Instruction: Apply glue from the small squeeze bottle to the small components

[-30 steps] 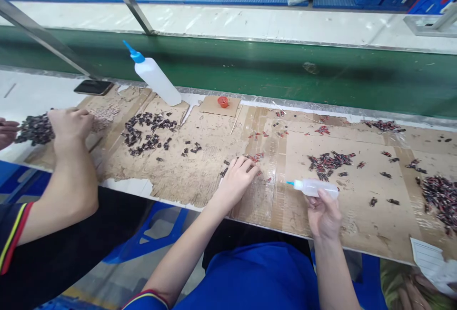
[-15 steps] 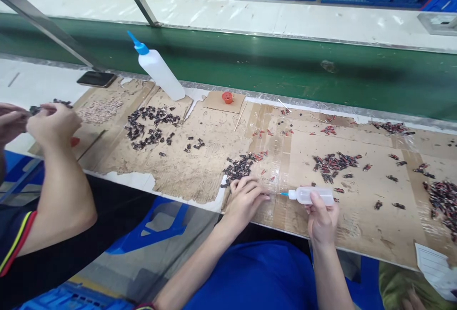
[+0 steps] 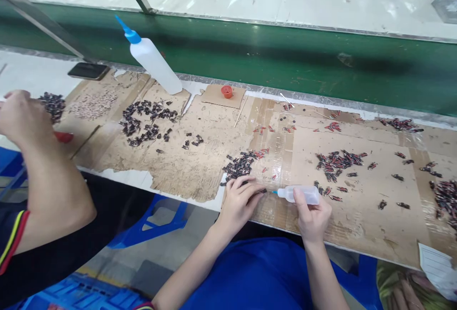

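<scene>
My left hand [image 3: 240, 201] is closed on a small dark part [image 3: 263, 191] at its fingertips, beside a pile of black parts [image 3: 238, 166]. In my right hand [image 3: 313, 217] is a small clear squeeze bottle [image 3: 302, 194], held level with its blue needle tip pointing left, close to the dark part. Whether the tip touches the part cannot be made out. Black-and-red parts [image 3: 339, 161] lie on the cardboard just beyond my right hand, and a few small red parts [image 3: 261, 154] lie by the black pile.
A large white bottle [image 3: 156, 65] leans behind more black parts [image 3: 143, 124]. A red cup [image 3: 226, 92] sits on a cardboard piece. Another person's arm [image 3: 53, 172] is at the left. A phone [image 3: 88, 71] lies at the back left, a paper [image 3: 436, 269] at the right edge.
My right hand has moved left with the small bottle, bringing its tip nearer my left fingertips. The dark part now shows there. The view has shifted slightly, and the other person's hand has moved left.
</scene>
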### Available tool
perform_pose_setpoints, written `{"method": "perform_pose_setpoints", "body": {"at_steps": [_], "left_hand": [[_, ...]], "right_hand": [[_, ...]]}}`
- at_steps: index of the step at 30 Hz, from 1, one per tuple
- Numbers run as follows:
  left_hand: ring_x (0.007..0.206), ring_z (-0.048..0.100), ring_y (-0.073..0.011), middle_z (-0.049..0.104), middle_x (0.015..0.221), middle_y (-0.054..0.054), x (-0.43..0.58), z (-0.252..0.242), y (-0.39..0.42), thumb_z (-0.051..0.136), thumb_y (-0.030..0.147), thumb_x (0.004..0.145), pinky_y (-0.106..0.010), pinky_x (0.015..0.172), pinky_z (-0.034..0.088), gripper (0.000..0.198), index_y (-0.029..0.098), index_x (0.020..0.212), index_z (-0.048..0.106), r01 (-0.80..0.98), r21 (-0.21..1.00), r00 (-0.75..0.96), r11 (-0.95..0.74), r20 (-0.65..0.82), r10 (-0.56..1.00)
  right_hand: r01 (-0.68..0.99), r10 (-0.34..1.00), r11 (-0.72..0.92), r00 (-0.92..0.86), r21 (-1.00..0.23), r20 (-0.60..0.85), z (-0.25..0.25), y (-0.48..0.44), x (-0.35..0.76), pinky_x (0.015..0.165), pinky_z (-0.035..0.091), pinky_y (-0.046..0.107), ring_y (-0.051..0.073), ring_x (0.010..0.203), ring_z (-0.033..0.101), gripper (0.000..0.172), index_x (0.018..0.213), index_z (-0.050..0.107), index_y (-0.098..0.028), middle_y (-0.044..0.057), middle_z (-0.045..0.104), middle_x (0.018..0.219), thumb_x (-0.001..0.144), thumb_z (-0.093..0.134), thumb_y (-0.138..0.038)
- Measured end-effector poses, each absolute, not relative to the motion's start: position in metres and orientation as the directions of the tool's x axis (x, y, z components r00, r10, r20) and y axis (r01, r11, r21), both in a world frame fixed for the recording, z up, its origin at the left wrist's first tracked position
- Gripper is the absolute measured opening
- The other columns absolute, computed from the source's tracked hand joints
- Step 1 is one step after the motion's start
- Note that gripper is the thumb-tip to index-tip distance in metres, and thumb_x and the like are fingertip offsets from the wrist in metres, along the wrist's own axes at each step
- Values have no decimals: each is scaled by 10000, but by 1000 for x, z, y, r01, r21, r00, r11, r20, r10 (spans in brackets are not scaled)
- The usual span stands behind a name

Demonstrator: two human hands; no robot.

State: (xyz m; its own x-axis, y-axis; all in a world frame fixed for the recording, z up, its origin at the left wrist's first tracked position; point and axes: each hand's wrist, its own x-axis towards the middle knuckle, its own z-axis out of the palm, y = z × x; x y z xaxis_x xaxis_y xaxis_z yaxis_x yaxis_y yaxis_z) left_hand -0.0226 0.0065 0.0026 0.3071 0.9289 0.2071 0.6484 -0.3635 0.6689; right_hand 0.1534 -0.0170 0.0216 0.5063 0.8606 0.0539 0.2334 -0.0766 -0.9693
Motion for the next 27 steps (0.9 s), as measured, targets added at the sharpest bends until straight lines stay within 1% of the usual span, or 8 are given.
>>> {"method": "perform_pose_setpoints", "body": {"at_steps": [5,11,14,18,22,27], "left_hand": [[1017,655,-224,769,888,-10,-22,3,9,664,187,851,-397,897,348,115,262,930,705,654,689,266,-312,177,948],[989,674,-221,773,869,10,-20,1,10,694,172,835,-406,916,303,117,268,902,704,656,684,238,-317,211,948],[989,674,-227,775,855,5,-20,-1,9,695,173,836,-410,920,304,144,271,941,699,659,682,225,-317,223,948],[1010,669,-229,776,823,2,-21,-3,8,683,184,848,-415,941,305,197,278,1021,688,657,688,223,-308,213,951],[986,679,-223,779,812,11,-21,-3,8,687,185,847,-408,926,311,181,271,1006,685,668,664,234,-337,242,942],[975,685,-218,778,803,6,-20,-2,8,679,195,857,-404,913,319,180,261,1024,675,697,628,224,-347,269,937]], "right_hand": [[294,877,-63,473,-954,88,18,-15,153,487,498,270,185,502,627,295,640,700,-178,37,695,586,754,686,-450],[342,889,-47,443,-939,117,15,-15,153,469,475,260,171,473,607,285,606,678,-177,29,674,555,763,692,-415],[376,894,-42,428,-926,133,17,-14,152,452,459,253,158,449,583,294,580,661,-177,23,654,528,765,692,-403],[401,899,-25,409,-916,155,18,-14,152,456,459,253,158,453,589,286,594,665,-175,26,662,544,780,686,-391],[411,883,-47,443,-910,155,13,-16,153,460,453,254,155,452,578,328,581,661,-165,28,649,532,789,681,-417],[418,873,-42,458,-908,170,7,-18,154,454,441,245,139,438,551,332,559,648,-160,17,623,509,794,680,-393]]}}
